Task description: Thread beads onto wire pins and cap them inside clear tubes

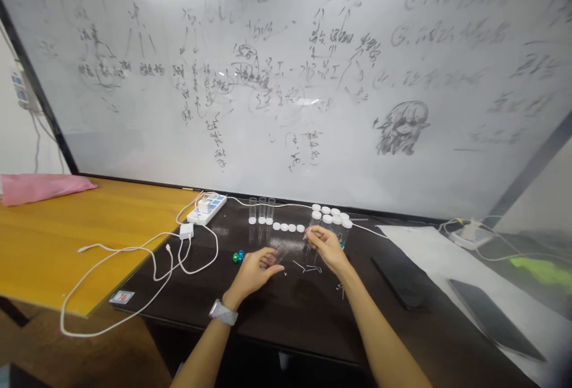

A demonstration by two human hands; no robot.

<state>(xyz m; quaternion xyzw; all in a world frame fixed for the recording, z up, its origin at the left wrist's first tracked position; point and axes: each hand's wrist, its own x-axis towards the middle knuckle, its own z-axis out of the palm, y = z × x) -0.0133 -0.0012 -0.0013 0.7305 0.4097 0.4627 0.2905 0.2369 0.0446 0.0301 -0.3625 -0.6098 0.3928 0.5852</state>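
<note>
My left hand [255,272] rests on the dark table [286,310], fingers curled around a small clear tube that lies near the blue and green beads [238,255]. My right hand [325,244] pinches the white cap end of a clear vial beside a cluster of capped vials [333,221]. Three empty upturned vials [261,211] stand behind, and a row of loose white caps [288,227] lies between them. Small metal pins [308,267] lie between my hands.
A white power strip [207,207] with chargers and trailing cables [134,257] sits at the left. A pink cloth [40,188] lies on the orange table [67,239]. A black phone [397,281] and a tablet [491,319] lie to the right. A scribbled whiteboard [286,78] stands behind.
</note>
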